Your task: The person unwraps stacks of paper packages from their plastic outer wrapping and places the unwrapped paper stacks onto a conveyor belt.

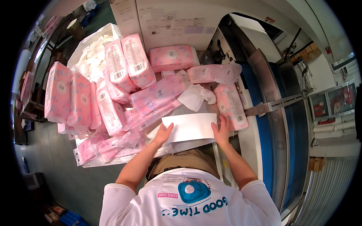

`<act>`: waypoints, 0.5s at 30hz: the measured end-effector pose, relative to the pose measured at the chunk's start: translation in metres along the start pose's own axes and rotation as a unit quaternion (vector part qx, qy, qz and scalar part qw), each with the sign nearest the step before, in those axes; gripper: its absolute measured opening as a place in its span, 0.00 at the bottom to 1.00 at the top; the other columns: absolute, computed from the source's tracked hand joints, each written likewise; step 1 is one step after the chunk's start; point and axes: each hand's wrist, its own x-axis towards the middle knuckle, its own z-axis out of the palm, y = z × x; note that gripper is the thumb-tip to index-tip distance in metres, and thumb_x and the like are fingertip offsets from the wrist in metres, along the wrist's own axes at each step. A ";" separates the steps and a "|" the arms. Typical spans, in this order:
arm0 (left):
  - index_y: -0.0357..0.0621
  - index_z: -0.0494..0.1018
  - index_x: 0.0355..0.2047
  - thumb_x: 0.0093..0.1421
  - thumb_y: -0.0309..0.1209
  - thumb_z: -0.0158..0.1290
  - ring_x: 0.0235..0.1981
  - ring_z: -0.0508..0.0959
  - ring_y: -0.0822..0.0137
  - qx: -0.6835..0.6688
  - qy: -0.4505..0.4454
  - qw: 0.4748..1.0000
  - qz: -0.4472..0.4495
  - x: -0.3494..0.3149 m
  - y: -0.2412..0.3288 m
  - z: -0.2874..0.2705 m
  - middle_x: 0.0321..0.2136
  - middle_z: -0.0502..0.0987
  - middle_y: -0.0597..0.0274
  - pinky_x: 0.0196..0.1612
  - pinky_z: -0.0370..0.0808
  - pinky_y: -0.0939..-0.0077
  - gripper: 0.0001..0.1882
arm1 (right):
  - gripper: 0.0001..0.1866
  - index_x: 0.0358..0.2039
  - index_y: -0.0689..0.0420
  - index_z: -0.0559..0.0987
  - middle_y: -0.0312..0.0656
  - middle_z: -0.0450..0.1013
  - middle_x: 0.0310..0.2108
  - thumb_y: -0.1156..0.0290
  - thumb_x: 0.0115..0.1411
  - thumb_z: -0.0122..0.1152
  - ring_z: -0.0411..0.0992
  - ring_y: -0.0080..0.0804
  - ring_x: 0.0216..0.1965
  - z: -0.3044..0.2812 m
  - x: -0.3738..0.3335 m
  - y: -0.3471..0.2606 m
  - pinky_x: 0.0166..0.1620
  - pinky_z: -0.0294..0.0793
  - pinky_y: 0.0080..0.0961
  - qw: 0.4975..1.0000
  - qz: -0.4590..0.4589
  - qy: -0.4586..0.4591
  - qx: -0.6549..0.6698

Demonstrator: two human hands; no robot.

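Between my hands is a white rectangular stack of what looks like tissue paper (192, 127), slightly bowed along its edges. My left hand (164, 134) grips its left end, the thumb on the upper face. On the right end my right hand (221, 130) is closed, with the fingers partly hidden behind it. Just beyond the stack lies a crumpled white tissue (197, 97). A pink wrapped tissue pack (230, 105) stands beside my right hand. Flattened pink plastic wrapping (156, 115) spreads to the far left of the stack.
Several pink tissue packs crowd the table's left and back, among them an upright pack (57, 92) and a leaning pack (138, 60). Behind them is a white sack (94, 52) of paper scraps. A machine with a blue belt (264, 150) and a metal arm (277, 104) borders the right.
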 end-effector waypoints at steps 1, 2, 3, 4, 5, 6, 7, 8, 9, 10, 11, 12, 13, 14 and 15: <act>0.32 0.59 0.55 0.59 0.52 0.47 0.48 0.71 0.58 -0.009 -0.020 0.999 -0.048 0.006 -0.004 -0.011 0.50 0.69 0.47 0.51 0.66 0.67 0.36 | 0.38 0.56 0.64 0.60 0.61 0.56 0.56 0.49 0.54 0.57 0.54 0.57 0.58 0.000 -0.002 0.004 0.58 0.56 0.43 0.999 0.034 -0.011 0.031; 0.32 0.60 0.54 0.59 0.54 0.47 0.45 0.73 0.59 -0.017 -0.040 0.995 -0.095 0.013 -0.006 -0.019 0.48 0.70 0.48 0.48 0.69 0.65 0.36 | 0.38 0.56 0.64 0.61 0.61 0.57 0.56 0.49 0.53 0.57 0.56 0.56 0.57 0.003 -0.001 0.011 0.57 0.58 0.41 0.997 0.073 -0.005 0.005; 0.32 0.60 0.53 0.57 0.56 0.47 0.40 0.74 0.61 -0.014 -0.054 0.989 -0.137 0.016 -0.001 -0.024 0.45 0.71 0.50 0.40 0.72 0.63 0.38 | 0.39 0.56 0.64 0.61 0.60 0.59 0.55 0.48 0.53 0.58 0.58 0.55 0.57 0.010 0.004 0.014 0.56 0.60 0.39 0.994 0.112 0.003 -0.020; 0.32 0.59 0.53 0.57 0.57 0.47 0.40 0.73 0.60 -0.022 -0.069 0.986 -0.148 0.019 0.003 -0.021 0.45 0.71 0.50 0.38 0.72 0.64 0.39 | 0.39 0.56 0.64 0.62 0.60 0.61 0.54 0.48 0.52 0.58 0.60 0.54 0.56 0.014 0.007 0.018 0.55 0.61 0.37 0.988 0.150 0.010 -0.044; 0.32 0.58 0.53 0.57 0.58 0.47 0.40 0.73 0.60 -0.029 -0.084 0.983 -0.160 0.021 0.007 -0.017 0.44 0.71 0.50 0.37 0.72 0.64 0.40 | 0.40 0.56 0.64 0.62 0.60 0.63 0.53 0.47 0.51 0.59 0.61 0.53 0.55 0.015 0.009 0.022 0.54 0.62 0.37 0.977 0.197 -0.080 0.019; 0.32 0.58 0.54 0.57 0.59 0.46 0.40 0.73 0.60 -0.039 -0.094 0.980 -0.173 0.024 0.006 -0.015 0.44 0.71 0.50 0.35 0.72 0.64 0.41 | 0.40 0.56 0.63 0.62 0.59 0.64 0.52 0.47 0.51 0.60 0.63 0.51 0.54 0.016 0.012 0.009 0.54 0.63 0.36 0.952 0.237 -0.174 0.082; 0.34 0.56 0.55 0.57 0.52 0.50 0.42 0.72 0.61 0.006 -0.045 0.976 -0.212 0.031 0.004 -0.006 0.45 0.70 0.53 0.40 0.72 0.65 0.37 | 0.41 0.56 0.63 0.63 0.58 0.66 0.51 0.46 0.50 0.60 0.64 0.50 0.54 0.015 0.014 -0.002 0.53 0.64 0.35 0.915 0.272 -0.262 0.141; 0.34 0.55 0.56 0.57 0.49 0.52 0.44 0.72 0.61 -0.031 -0.028 0.992 -0.121 0.027 -0.004 -0.006 0.46 0.70 0.53 0.42 0.71 0.66 0.36 | 0.40 0.54 0.63 0.65 0.53 0.70 0.48 0.47 0.49 0.61 0.68 0.45 0.50 0.022 0.011 -0.008 0.52 0.66 0.34 0.939 0.234 -0.246 0.049; 0.35 0.55 0.57 0.57 0.46 0.53 0.45 0.72 0.61 -0.069 -0.019 0.997 -0.030 0.015 -0.008 -0.001 0.47 0.69 0.52 0.44 0.71 0.66 0.36 | 0.39 0.54 0.63 0.65 0.53 0.70 0.48 0.49 0.49 0.62 0.68 0.44 0.51 0.015 0.006 -0.014 0.51 0.66 0.34 0.955 0.204 -0.203 0.079; 0.35 0.54 0.58 0.57 0.42 0.55 0.46 0.71 0.61 -0.106 -0.012 0.993 0.059 0.002 -0.002 0.002 0.47 0.69 0.52 0.46 0.70 0.66 0.36 | 0.38 0.53 0.64 0.66 0.53 0.70 0.49 0.51 0.48 0.63 0.68 0.43 0.51 0.005 0.000 -0.019 0.51 0.66 0.33 0.966 0.174 -0.156 0.108; 0.37 0.49 0.60 0.54 0.32 0.58 0.50 0.68 0.61 -0.160 -0.035 0.984 0.067 -0.008 0.006 -0.002 0.52 0.65 0.51 0.52 0.66 0.69 0.39 | 0.38 0.53 0.63 0.66 0.52 0.70 0.49 0.52 0.48 0.65 0.68 0.43 0.51 -0.003 -0.006 -0.011 0.52 0.66 0.33 0.969 0.145 -0.152 0.134; 0.37 0.47 0.61 0.53 0.31 0.59 0.52 0.67 0.61 -0.153 -0.042 0.982 0.105 -0.017 0.001 -0.005 0.53 0.63 0.51 0.54 0.65 0.68 0.41 | 0.38 0.53 0.63 0.66 0.52 0.70 0.49 0.53 0.47 0.66 0.68 0.43 0.51 -0.010 -0.012 -0.006 0.52 0.66 0.33 0.968 0.109 -0.154 0.163; 0.38 0.46 0.61 0.52 0.30 0.60 0.53 0.65 0.61 -0.146 -0.053 0.978 0.142 -0.026 -0.009 -0.006 0.54 0.61 0.51 0.55 0.63 0.68 0.43 | 0.38 0.53 0.63 0.66 0.52 0.70 0.49 0.55 0.47 0.67 0.68 0.42 0.51 -0.015 -0.019 0.001 0.52 0.66 0.33 0.967 0.076 -0.151 0.191; 0.38 0.44 0.62 0.51 0.29 0.60 0.55 0.63 0.62 -0.138 -0.066 0.972 0.178 -0.034 -0.020 -0.006 0.56 0.59 0.51 0.56 0.62 0.68 0.45 | 0.38 0.53 0.62 0.66 0.51 0.70 0.49 0.56 0.46 0.68 0.68 0.42 0.51 -0.014 -0.029 0.007 0.52 0.66 0.33 0.963 0.076 -0.186 0.180; 0.38 0.43 0.62 0.49 0.27 0.61 0.57 0.60 0.62 -0.107 -0.067 0.972 0.199 -0.030 -0.038 -0.003 0.56 0.57 0.53 0.58 0.59 0.68 0.46 | 0.38 0.54 0.61 0.66 0.51 0.70 0.49 0.57 0.45 0.69 0.68 0.43 0.51 -0.008 -0.038 0.019 0.52 0.66 0.33 0.958 0.073 -0.221 0.169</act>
